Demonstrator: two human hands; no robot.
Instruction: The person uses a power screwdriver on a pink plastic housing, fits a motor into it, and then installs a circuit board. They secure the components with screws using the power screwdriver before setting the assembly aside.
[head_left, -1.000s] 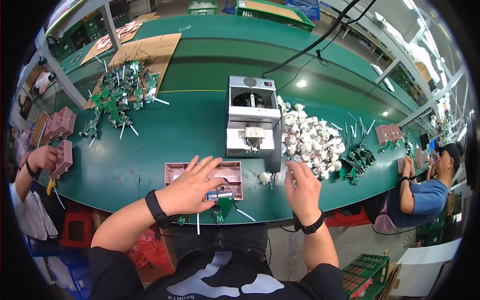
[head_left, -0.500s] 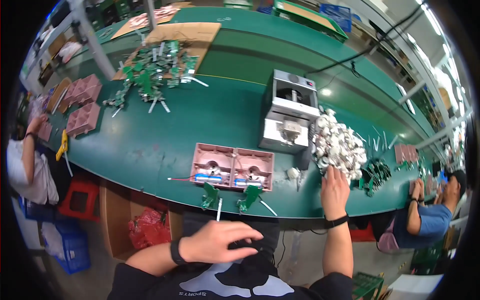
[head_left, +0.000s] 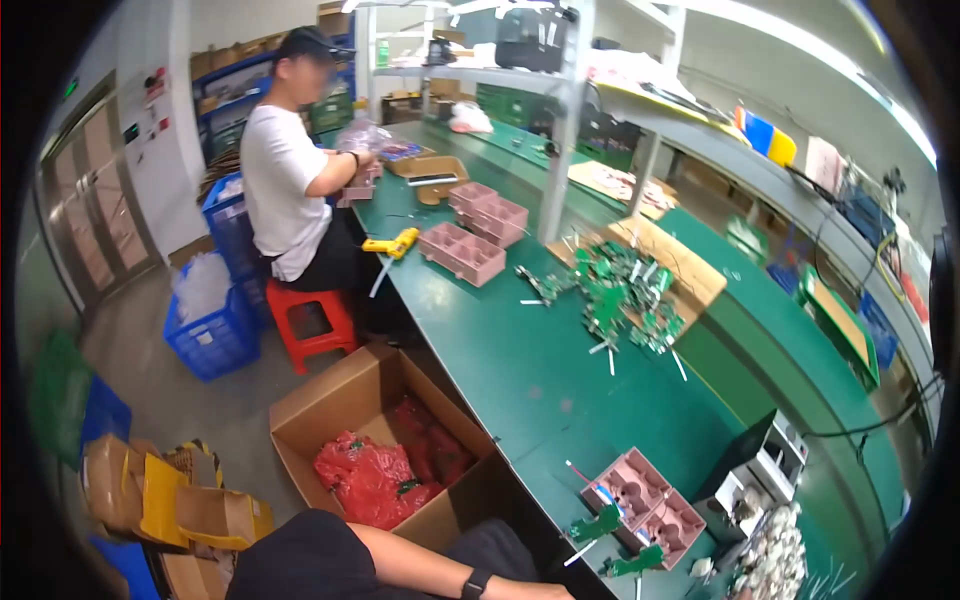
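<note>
My left forearm reaches in along the lower edge, with a dark band at the wrist. Only the back of my left hand (head_left: 525, 590) shows at the frame's bottom; its fingers are cut off. It is nearest to the table's front edge, below a pink two-compartment tray (head_left: 655, 505) holding blue cylindrical cells. Two green circuit boards with white strips lie along the tray's near side, one board (head_left: 597, 524) at its left corner and the other (head_left: 637, 562) at its lower corner. My right hand is out of view.
A grey machine (head_left: 755, 480) and a pile of small white parts (head_left: 770, 555) stand beyond the tray. Many circuit boards (head_left: 615, 290) lie heaped on cardboard. A cardboard box (head_left: 310, 410) with red bags sits below the table edge. A person (head_left: 290, 180) sits at the far left, near a yellow glue gun (head_left: 395, 243).
My view has swung left and up, bringing the co-worker, door and floor boxes into sight. My right hand, earlier at the white parts, has left the picture; my left hand is now mostly cut off.
</note>
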